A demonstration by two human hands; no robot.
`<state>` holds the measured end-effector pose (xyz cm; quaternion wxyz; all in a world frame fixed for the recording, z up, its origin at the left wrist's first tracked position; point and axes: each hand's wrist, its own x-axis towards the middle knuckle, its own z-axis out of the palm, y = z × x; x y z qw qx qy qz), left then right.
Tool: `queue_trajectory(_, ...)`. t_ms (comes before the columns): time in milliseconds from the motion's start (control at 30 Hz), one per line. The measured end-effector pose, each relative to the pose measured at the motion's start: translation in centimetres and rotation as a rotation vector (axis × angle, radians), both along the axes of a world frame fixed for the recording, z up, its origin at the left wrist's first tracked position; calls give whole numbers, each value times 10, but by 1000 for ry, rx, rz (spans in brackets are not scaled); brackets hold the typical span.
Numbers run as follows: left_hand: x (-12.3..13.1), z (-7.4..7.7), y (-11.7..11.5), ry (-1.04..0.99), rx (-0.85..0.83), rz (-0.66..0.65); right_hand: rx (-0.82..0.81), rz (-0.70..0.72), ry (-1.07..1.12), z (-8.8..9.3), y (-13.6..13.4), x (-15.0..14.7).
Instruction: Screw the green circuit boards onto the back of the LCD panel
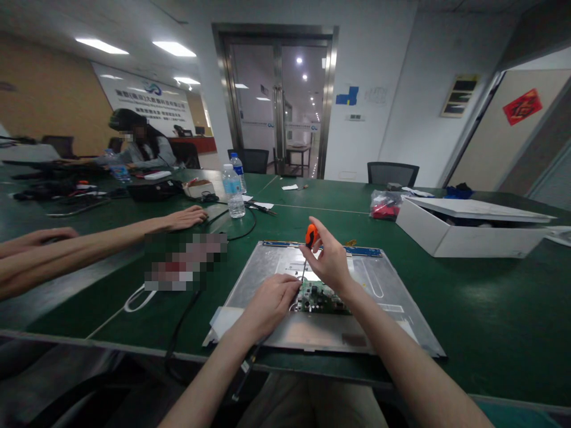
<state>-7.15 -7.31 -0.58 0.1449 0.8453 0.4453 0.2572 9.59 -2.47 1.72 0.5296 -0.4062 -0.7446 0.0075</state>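
Observation:
A silver metal display panel [250,285] lies flat on the table in front of me, a blue strip [368,252] along its far edge. On its middle sits a green circuit board [319,295]. My right hand [332,258] grips the orange and black handle of a screwdriver [311,236], held nearly upright with its shaft pointing down at the board's far left corner. At that same corner, close to the shaft, rests my left hand [273,297] with its fingers drawn together. Whatever its fingertips may pinch is hidden.
A co-worker's hand [187,217] and forearm reach in from the left. Two water bottles [233,191] stand beyond the panel. To the right are a white box [468,229] and a plastic bag with something red [386,205]. A black cable [190,312] runs left of the panel.

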Motion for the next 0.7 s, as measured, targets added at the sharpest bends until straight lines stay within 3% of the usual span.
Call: queue_trajectory(700, 0, 1, -2, 25, 28, -22, -5, -39, 37, -1, 0, -3)
